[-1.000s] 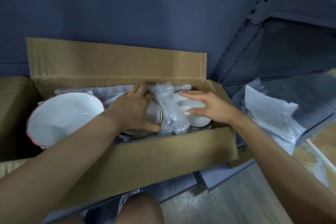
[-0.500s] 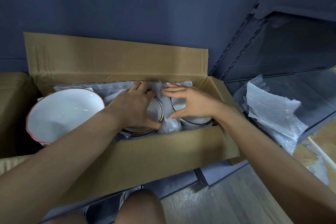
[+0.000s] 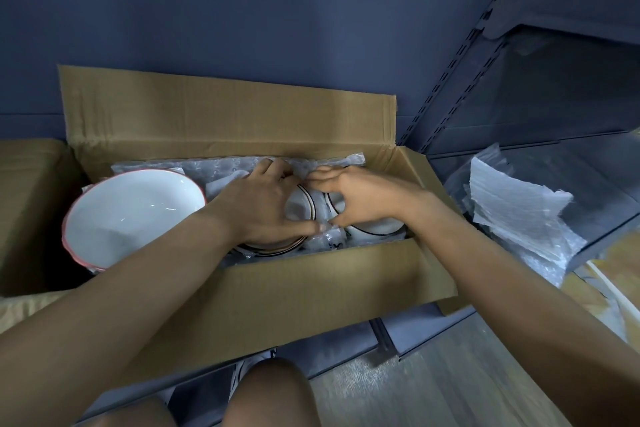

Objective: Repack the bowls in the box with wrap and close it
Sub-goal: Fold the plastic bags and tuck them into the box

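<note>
An open cardboard box [image 3: 311, 291] holds three white bowls. At its left end sits a large pink-rimmed bowl [image 3: 131, 215]. My left hand [image 3: 259, 208] spans the dark-rimmed middle bowl [image 3: 301, 210], thumb at the near rim and fingers over the far rim. My right hand [image 3: 363, 198] arches over the right bowl [image 3: 379, 229]; its fingers and thumb press crumpled bubble wrap [image 3: 329, 239] down into the gap between the two bowls. More bubble wrap [image 3: 221, 168] lines the box's far wall.
The box's back flap [image 3: 225, 107] stands upright against a dark blue wall. A loose pile of bubble wrap sheets [image 3: 519, 218] lies on a low grey shelf to the right. Another cardboard box [image 3: 31, 204] sits at the left. My knee [image 3: 270, 392] is below the box.
My right hand moved left from the right bowl onto the wrap and pushed it down; the wrap no longer sticks up between the bowls. My left hand stayed on the middle bowl.
</note>
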`<action>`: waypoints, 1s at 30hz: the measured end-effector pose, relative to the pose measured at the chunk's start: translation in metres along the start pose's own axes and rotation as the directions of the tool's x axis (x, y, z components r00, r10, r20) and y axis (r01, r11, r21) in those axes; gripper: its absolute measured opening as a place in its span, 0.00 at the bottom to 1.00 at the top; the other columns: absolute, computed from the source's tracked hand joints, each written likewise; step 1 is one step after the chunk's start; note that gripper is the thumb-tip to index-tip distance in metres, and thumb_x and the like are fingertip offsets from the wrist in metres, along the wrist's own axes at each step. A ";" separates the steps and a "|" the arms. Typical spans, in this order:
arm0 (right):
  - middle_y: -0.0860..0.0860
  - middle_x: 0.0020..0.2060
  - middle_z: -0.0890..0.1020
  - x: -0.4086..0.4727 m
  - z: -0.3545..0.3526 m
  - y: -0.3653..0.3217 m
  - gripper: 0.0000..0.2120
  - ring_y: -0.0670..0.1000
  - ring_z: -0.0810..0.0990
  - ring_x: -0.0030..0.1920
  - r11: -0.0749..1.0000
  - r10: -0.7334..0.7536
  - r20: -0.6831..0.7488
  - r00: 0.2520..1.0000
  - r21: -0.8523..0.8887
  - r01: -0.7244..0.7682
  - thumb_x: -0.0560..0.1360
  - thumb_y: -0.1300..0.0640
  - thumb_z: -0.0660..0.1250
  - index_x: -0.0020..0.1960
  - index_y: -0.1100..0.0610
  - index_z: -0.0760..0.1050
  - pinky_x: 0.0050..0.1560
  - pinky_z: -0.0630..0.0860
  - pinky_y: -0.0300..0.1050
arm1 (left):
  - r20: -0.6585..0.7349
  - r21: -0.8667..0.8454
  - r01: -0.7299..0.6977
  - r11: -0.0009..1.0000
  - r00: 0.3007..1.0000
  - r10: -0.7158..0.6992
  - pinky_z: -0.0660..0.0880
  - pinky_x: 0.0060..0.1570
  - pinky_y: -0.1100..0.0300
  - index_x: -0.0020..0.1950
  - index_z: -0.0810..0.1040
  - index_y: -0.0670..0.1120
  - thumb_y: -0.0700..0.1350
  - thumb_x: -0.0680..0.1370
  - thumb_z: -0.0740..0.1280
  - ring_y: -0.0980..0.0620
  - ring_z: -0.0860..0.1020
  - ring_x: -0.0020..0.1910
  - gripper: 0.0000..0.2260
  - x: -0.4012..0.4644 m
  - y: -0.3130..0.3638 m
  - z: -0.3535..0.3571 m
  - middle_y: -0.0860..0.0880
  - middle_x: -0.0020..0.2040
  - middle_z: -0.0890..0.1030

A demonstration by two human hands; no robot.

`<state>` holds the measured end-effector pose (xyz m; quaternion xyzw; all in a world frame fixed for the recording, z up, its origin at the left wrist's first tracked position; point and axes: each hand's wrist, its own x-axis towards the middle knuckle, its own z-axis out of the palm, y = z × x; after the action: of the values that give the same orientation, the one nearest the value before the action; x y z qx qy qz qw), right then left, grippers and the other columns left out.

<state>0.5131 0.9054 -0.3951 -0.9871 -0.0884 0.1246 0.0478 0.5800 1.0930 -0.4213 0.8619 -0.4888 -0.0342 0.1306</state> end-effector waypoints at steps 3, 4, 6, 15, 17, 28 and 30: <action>0.47 0.73 0.66 -0.012 -0.009 0.004 0.35 0.44 0.61 0.73 0.969 0.087 -0.082 0.993 0.237 -0.065 0.70 0.49 0.74 0.73 0.55 0.66 0.73 0.53 0.37 | -0.007 0.020 0.003 1.000 1.000 -0.003 0.67 0.65 0.47 0.69 0.69 0.49 0.81 0.56 0.46 0.52 0.61 0.69 0.52 -0.001 0.002 0.001 0.51 0.68 0.65; 0.46 0.73 0.66 -0.016 -0.011 0.005 0.35 0.43 0.60 0.73 0.951 0.115 -0.101 0.988 0.297 -0.080 0.69 0.48 0.74 0.73 0.55 0.66 0.74 0.54 0.40 | -0.004 0.022 0.009 1.000 1.000 -0.009 0.66 0.65 0.48 0.68 0.69 0.48 0.81 0.56 0.46 0.52 0.61 0.69 0.52 -0.001 0.002 0.001 0.51 0.68 0.65; 0.45 0.73 0.65 -0.022 -0.010 0.003 0.39 0.42 0.59 0.73 0.945 0.127 -0.081 0.989 0.314 -0.096 0.68 0.45 0.74 0.74 0.54 0.64 0.75 0.53 0.40 | 0.003 0.036 0.015 0.999 1.000 -0.015 0.67 0.65 0.50 0.68 0.68 0.48 0.81 0.55 0.46 0.52 0.61 0.69 0.53 0.000 0.003 0.001 0.51 0.68 0.65; 0.49 0.77 0.56 -0.007 -0.002 -0.003 0.46 0.46 0.51 0.76 0.994 0.103 0.087 0.991 0.018 -0.105 0.68 0.44 0.74 0.77 0.57 0.54 0.74 0.49 0.39 | -0.003 0.149 -0.008 0.989 1.000 0.009 0.66 0.62 0.55 0.72 0.64 0.47 0.75 0.64 0.60 0.51 0.61 0.68 0.45 0.003 0.008 0.007 0.50 0.68 0.63; 0.50 0.77 0.56 -0.009 0.001 -0.005 0.44 0.46 0.51 0.76 0.997 0.082 0.063 0.995 -0.008 -0.082 0.70 0.46 0.73 0.77 0.58 0.54 0.70 0.45 0.33 | -0.018 0.170 -0.022 0.985 1.000 0.025 0.66 0.62 0.56 0.71 0.65 0.47 0.75 0.65 0.57 0.51 0.62 0.68 0.44 0.004 0.007 0.009 0.50 0.68 0.64; 0.46 0.75 0.62 -0.037 0.014 0.001 0.33 0.42 0.56 0.74 0.951 0.189 -0.276 0.942 0.291 -0.106 0.75 0.46 0.68 0.75 0.54 0.61 0.74 0.54 0.38 | -0.076 0.005 -0.026 1.000 0.997 0.027 0.68 0.63 0.50 0.68 0.70 0.44 0.71 0.68 0.41 0.47 0.66 0.68 0.43 0.002 0.003 0.002 0.46 0.68 0.70; 0.43 0.75 0.60 -0.046 0.012 0.001 0.31 0.42 0.57 0.74 0.953 0.236 -0.315 0.919 0.258 -0.156 0.77 0.44 0.64 0.76 0.50 0.59 0.72 0.59 0.41 | -0.133 0.009 -0.043 0.999 0.990 0.044 0.68 0.62 0.51 0.65 0.73 0.43 0.65 0.73 0.44 0.44 0.72 0.63 0.36 0.001 0.004 -0.001 0.45 0.64 0.75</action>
<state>0.4668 0.8964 -0.3957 -0.9854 0.0361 -0.0355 0.1626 0.5776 1.0902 -0.4190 0.8518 -0.4977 0.0278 0.1612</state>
